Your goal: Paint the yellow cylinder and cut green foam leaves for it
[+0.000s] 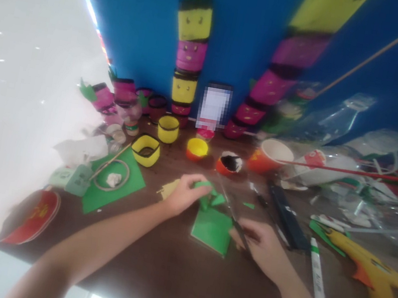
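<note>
Green paper piece (218,200): just beyond the green square (211,230), folded or crumpled, pinched in the left hand (187,193); its loose end spreads to the right, away from the fingers.
Long axis: seems to run roughly left to right, though blur and folds make it hard to read.
Left hand: the nearer one; fingers closed on the paper, beyond and left of the green square.
Right hand (262,246): right of the green square, fingers wrapped round what look like scissors (238,224); whether the fingertips touch the square, I cannot tell.
Scissors: blades slant away and leftward, past the right side of the held paper; contact with it cannot be told.
Green square: one, flat on the surface (147,272).
Small green scrap (248,205): one, beyond and right of the green square.
Large green sheet (131,191): one, well left of the green square.
Yellow rings (167,133): two loose, beyond and left of the green square.
Marker (318,276): one, right of the green square.
Glue gun (371,257): one, farther right of the green square.
</note>
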Demonstrator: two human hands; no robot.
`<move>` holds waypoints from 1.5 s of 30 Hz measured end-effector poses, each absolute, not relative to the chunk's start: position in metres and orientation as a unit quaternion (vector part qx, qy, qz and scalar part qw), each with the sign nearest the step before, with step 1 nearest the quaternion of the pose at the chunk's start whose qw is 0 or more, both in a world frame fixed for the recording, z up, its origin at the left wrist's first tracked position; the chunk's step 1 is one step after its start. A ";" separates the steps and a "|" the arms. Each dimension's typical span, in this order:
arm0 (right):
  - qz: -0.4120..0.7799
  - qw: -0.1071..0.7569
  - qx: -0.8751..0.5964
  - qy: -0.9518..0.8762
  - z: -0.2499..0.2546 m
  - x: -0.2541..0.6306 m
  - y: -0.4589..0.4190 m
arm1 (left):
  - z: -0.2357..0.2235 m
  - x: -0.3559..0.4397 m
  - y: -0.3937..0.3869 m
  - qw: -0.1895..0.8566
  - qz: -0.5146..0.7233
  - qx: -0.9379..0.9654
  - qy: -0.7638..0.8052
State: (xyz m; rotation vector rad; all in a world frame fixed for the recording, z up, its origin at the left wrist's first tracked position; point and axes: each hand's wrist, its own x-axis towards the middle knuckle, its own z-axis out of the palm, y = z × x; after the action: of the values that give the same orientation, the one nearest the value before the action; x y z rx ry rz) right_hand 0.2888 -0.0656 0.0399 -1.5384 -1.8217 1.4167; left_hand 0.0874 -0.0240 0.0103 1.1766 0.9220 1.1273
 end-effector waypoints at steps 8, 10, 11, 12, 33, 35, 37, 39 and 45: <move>0.549 0.179 -0.508 -0.639 0.036 0.287 -0.068 | 0.011 0.089 -0.024 0.596 0.482 0.492 0.412; 0.550 0.175 -0.504 -0.643 0.034 0.287 -0.068 | 0.010 0.089 -0.025 0.593 0.481 0.494 0.415; 0.550 0.171 -0.502 -0.645 0.034 0.287 -0.068 | 0.010 0.089 -0.025 0.591 0.481 0.496 0.416; 0.550 0.168 -0.501 -0.647 0.033 0.287 -0.068 | 0.010 0.089 -0.025 0.590 0.481 0.498 0.416; 0.550 0.158 -0.498 -0.652 0.033 0.286 -0.067 | 0.012 0.089 -0.025 0.585 0.472 0.506 0.424; 0.550 0.159 -0.498 -0.651 0.033 0.287 -0.068 | 0.012 0.089 -0.025 0.582 0.471 0.510 0.423; 0.552 0.161 -0.498 -0.649 0.033 0.287 -0.068 | 0.012 0.089 -0.025 0.585 0.472 0.508 0.420; 0.557 0.162 -0.496 -0.647 0.033 0.287 -0.068 | 0.011 0.089 -0.025 0.591 0.474 0.503 0.417; 0.543 0.166 -0.506 -0.649 0.034 0.285 -0.068 | 0.013 0.089 -0.025 0.591 0.472 0.495 0.428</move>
State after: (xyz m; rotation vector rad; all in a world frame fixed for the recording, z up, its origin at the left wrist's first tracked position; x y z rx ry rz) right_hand 0.2851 -0.0678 0.0345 -1.4422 -1.8487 1.5470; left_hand 0.0886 -0.0252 0.0134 1.1513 0.9950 1.0984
